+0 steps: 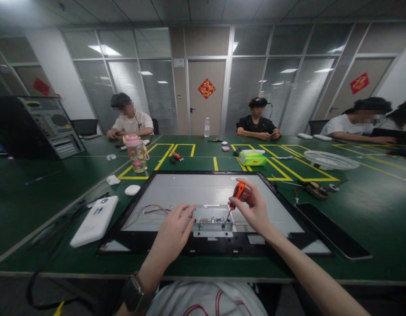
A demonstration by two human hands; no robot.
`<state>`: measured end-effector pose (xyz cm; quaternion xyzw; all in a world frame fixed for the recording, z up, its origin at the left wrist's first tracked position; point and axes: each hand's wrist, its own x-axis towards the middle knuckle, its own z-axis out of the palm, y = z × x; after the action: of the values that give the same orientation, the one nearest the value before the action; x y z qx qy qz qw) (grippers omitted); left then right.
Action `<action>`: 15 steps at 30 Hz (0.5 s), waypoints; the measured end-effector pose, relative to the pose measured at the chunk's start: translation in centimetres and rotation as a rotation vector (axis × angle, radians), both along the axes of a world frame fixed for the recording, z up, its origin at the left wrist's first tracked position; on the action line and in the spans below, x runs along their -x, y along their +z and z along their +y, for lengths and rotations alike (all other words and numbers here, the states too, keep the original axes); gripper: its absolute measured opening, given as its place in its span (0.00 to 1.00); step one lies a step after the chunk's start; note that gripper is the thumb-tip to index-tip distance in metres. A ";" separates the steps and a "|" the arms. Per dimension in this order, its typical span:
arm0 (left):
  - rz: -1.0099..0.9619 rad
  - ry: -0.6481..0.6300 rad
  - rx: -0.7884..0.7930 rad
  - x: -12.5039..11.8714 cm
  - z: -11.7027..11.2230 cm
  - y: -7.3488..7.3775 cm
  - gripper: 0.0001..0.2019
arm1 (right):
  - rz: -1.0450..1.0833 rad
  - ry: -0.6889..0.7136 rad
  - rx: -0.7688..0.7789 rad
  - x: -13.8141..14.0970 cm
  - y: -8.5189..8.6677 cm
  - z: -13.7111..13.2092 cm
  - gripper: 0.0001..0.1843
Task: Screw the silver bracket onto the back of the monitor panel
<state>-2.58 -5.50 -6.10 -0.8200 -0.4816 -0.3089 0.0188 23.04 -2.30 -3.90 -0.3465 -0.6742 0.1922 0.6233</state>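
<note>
Two hands (pixel 173 230) (pixel 254 210), one screwdriver (pixel 233 202), one monitor (pixel 183 188).

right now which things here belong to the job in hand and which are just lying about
In use: screwdriver in the right hand, tip on the metal plate; left hand at that plate; opened monitor.
Lying about: pink-lidded bottle, tissue box, white device, fan guard.

Dim room, ceiling panels reflected in glass walls; fisheye-bent edges, corners dark.
</note>
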 end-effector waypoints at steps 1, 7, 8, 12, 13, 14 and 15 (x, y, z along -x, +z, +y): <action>0.000 -0.001 -0.001 0.0 0.0 0.0 0.16 | -0.041 -0.024 -0.049 0.1 0.0 -0.1 0.26; -0.020 0.000 -0.004 -0.2 0.1 0.0 0.17 | -0.340 -0.093 -0.341 0.7 0.7 -1.0 0.25; -0.021 0.000 -0.004 -0.2 0.1 0.1 0.17 | -0.369 -0.073 -0.353 0.7 1.2 -1.2 0.24; -0.012 0.000 -0.004 -0.3 0.0 0.2 0.17 | -0.419 0.034 -0.245 0.3 4.4 -1.8 0.17; -0.010 0.001 -0.007 -0.3 -0.1 0.2 0.17 | -0.443 0.062 -0.189 0.3 5.3 -1.9 0.15; -0.010 0.001 -0.012 -0.3 -0.1 0.1 0.17 | -0.472 0.103 -0.128 0.3 6.2 -1.9 0.14; -0.011 0.002 -0.017 -0.3 -0.1 0.1 0.17 | -0.496 0.143 -0.076 0.3 7.0 -1.8 0.13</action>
<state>-2.30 -5.59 -5.98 -0.8177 -0.4796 -0.3175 0.0235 22.74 -4.07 3.10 -0.3107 -0.8360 0.1192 0.4363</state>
